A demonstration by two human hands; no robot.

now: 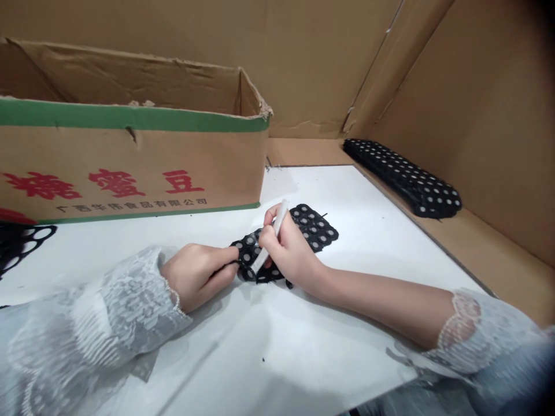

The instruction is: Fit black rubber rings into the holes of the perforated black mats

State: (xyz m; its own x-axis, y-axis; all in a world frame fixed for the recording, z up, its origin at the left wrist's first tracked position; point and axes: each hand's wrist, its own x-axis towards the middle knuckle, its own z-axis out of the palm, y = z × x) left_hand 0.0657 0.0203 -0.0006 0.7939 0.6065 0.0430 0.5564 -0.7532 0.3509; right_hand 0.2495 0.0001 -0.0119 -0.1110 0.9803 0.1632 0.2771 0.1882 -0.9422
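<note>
Black rubbery-looking sheet [310,225], dotted with rows of pale grey discs, lies on the white desk [269,346] in my head view, directly between and partly beneath my two hands. My left hand [197,274] reaches in from the left and pinches the sheet's near left edge, thumb and forefinger closed on it. My right hand [290,248] comes in from the right and lies over the middle of the sheet, its fingers wrapped around a slim white stick [271,237] the way I would hold a pen. The stick leans, upper end away from me, lower end down at the discs just beside my left fingertips; whether it presses on one, I cannot tell. The sheet's far right part shows uncovered beyond my right knuckles. My hands are near each other but apart. Pale lace cuffs [125,306] end my sleeves. Beyond my left hand stands an open cardboard box [143,156] with green bands and red characters. At the left edge is a black piece with round holes [26,242]. Well off to the right, a thick black dotted bundle [403,176] lies on brown cardboard.
</note>
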